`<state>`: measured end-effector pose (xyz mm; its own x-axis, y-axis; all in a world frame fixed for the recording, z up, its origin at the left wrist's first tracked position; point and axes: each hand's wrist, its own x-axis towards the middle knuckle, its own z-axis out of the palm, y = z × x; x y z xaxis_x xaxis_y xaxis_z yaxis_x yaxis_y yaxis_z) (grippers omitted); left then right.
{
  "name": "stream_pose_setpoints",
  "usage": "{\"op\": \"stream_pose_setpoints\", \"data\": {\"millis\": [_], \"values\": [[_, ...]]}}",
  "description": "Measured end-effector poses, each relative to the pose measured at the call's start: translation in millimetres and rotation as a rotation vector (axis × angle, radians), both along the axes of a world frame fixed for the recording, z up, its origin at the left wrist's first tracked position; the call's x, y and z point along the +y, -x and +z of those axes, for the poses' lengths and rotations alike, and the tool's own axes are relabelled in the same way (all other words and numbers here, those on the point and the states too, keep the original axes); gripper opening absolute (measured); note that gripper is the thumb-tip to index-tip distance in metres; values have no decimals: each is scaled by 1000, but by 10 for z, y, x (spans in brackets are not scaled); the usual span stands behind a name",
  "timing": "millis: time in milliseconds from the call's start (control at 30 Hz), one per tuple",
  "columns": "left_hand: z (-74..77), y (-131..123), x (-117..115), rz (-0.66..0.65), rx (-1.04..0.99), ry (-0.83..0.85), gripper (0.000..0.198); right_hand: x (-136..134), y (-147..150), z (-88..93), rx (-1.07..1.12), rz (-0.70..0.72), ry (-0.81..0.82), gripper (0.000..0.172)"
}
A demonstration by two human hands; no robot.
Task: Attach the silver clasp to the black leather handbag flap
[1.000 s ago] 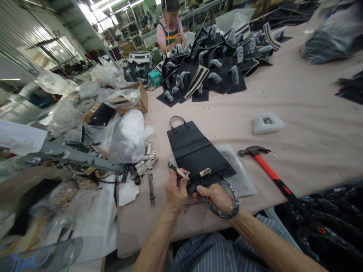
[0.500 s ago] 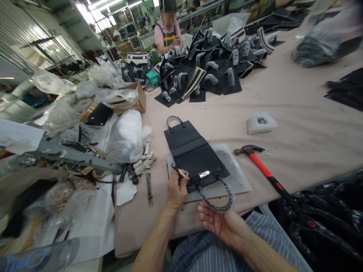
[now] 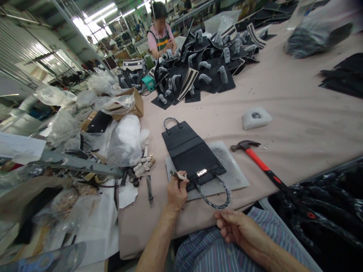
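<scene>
A black leather bag panel (image 3: 190, 147) lies flat, with a metal plate (image 3: 202, 172) near its front edge. One plastic-wrapped handle (image 3: 171, 120) stands at its far end; the other wrapped handle (image 3: 220, 205) loops toward me. My left hand (image 3: 177, 194) is closed round a short punch-like tool (image 3: 178, 175), dark at one end and pale at the other, at the panel's front left corner. By the table's edge, just below the near handle and apart from it, my right hand (image 3: 235, 228) has curled fingers, thumb and forefinger together. Whatever they may pinch is too small to make out.
Under the panel lies a pale board (image 3: 236, 177). A claw hammer (image 3: 261, 162) and a white block (image 3: 256, 118) are to the right. On the left are a pronged tool (image 3: 149, 190) and plastic bags (image 3: 124, 139). Black bag pieces (image 3: 198, 71) pile up beyond, near another person.
My right hand has moved right and away from the near handle, its fingers going from spread to curled. The left hand keeps the tool at the panel's corner. The view has shifted slightly.
</scene>
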<state>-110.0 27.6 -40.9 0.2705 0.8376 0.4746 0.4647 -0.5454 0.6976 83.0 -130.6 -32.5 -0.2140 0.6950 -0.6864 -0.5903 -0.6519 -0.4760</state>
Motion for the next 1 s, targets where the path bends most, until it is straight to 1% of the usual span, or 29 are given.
{"op": "stream_pose_setpoints", "data": {"millis": [100,200,333,400,467,500,533,567,633,700,767,833,900,933,1000], "values": [[18,-12,6,22,20,-15,19,-4,36,32,-6,-28,8,41],[22,-29,10,16,45,-52,17,-6,60,64,-84,10,-45,50],[13,-55,6,7,86,-126,17,-24,63,49,-145,43,-78,54],[5,-64,1,3,103,-145,18,-51,48,52,-184,113,-106,53],[-6,-67,-4,2,119,-151,18,-80,17,104,-264,268,-196,48],[-14,-67,-7,-1,127,-153,19,-84,-6,152,-348,340,-278,46],[-21,-67,-9,-3,135,-156,19,-73,-31,212,-469,379,-383,44],[-29,-68,-11,-6,141,-161,20,-43,-59,279,-617,380,-509,41],[-40,-72,-15,-9,147,-169,20,86,-114,413,-948,293,-775,30],[-42,-79,-18,-5,149,-174,20,297,-148,508,-1228,238,-980,25],[-34,-88,-21,1,154,-177,19,545,-148,546,-1435,294,-1087,24],[-21,-94,-23,9,159,-182,19,777,-108,535,-1562,429,-1102,18],[-9,-97,-24,12,157,-176,19,958,-46,499,-1622,566,-1045,17],[-3,-99,-24,14,153,-174,19,1028,-14,481,-1641,609,-1004,18],[13,-103,-25,17,149,-170,18,1129,35,451,-1665,638,-932,18]]}}
